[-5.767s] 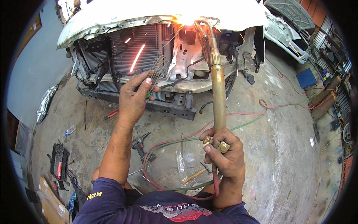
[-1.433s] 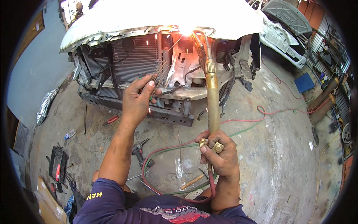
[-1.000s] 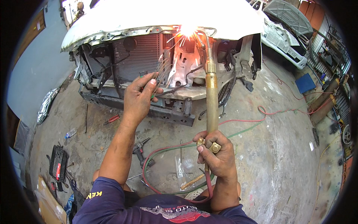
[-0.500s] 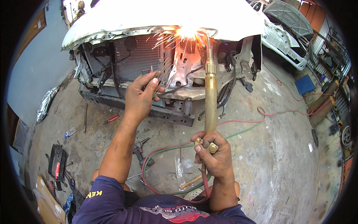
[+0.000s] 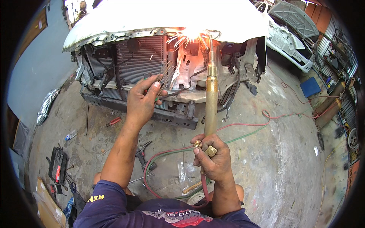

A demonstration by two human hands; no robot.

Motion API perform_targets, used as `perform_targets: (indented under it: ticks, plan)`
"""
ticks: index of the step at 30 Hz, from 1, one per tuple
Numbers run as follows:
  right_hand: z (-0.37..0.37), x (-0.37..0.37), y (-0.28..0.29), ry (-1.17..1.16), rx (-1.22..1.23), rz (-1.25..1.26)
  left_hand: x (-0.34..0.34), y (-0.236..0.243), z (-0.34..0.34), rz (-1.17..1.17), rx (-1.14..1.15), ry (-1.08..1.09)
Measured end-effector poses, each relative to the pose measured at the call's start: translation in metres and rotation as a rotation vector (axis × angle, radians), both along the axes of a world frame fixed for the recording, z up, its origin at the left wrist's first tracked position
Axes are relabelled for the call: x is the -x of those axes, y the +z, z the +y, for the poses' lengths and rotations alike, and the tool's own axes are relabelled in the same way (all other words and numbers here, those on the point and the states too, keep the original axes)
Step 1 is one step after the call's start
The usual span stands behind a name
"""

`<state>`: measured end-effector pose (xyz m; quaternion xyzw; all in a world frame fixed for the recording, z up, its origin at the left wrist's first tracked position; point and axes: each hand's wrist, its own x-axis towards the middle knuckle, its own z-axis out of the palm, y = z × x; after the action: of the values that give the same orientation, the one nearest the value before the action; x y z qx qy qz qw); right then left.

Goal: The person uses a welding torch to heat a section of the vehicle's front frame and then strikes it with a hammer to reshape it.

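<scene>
The right hand [image 5: 215, 155] is clenching its fingers around the lower end of the brass torch [image 5: 211, 106], thumb and fingers lying beside the knobs [image 5: 211, 151]. Over the last second or so, this hand has been drifting to the left, and the torch is now standing nearly upright where it was leaning more. Its tip is staying up under the front edge of the white hood [image 5: 159, 17], just beside the glare.

The sparks [image 5: 187, 37] are what is changing most: a compact white glow with a few falling bits has been giving way to a wide orange fan, now spraying mostly down and to the left. This seems to mean the heat is biting harder on much the same stretch of edge, from a slightly changed angle.

The left hand [image 5: 143, 98] is hardly moving. Its fingers are pinching a bundle of thin wire [image 5: 167, 70] in front of the radiator [image 5: 138, 57], below and left of the glare. The sparks are hiding whether any strand is reaching the glow. A red hose [image 5: 175, 149] and a green hose [image 5: 243, 137] are trailing across the floor [image 5: 273, 159].
</scene>
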<state>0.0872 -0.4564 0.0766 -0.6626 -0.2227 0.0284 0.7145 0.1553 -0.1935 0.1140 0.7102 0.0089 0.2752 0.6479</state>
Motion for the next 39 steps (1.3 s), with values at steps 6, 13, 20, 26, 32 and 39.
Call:
perform_targets:
  ticks: [6, 13, 20, 26, 32, 39]
  plan:
    - [0.001, 0.000, 0.002, -0.003, 0.029, 0.014, 0.003, -0.001, 0.002, 0.002, -0.004, 0.004]
    - [0.001, 0.000, 0.003, -0.020, 0.042, -0.003, 0.004, 0.001, 0.000, -0.014, 0.005, 0.002]
    - [-0.003, 0.001, 0.005, 0.037, -0.041, 0.094, 0.006, 0.000, 0.004, -0.032, -0.001, -0.002]
    - [-0.004, 0.000, 0.003, 0.045, -0.038, 0.056, 0.007, 0.000, 0.003, -0.010, -0.035, 0.008]
    - [-0.012, -0.002, 0.003, 0.083, -0.028, 0.043, 0.007, 0.004, 0.002, 0.023, -0.026, 0.002]
    - [-0.010, -0.003, -0.003, 0.075, 0.039, -0.026, 0.009, 0.005, 0.001, 0.015, -0.023, 0.013]
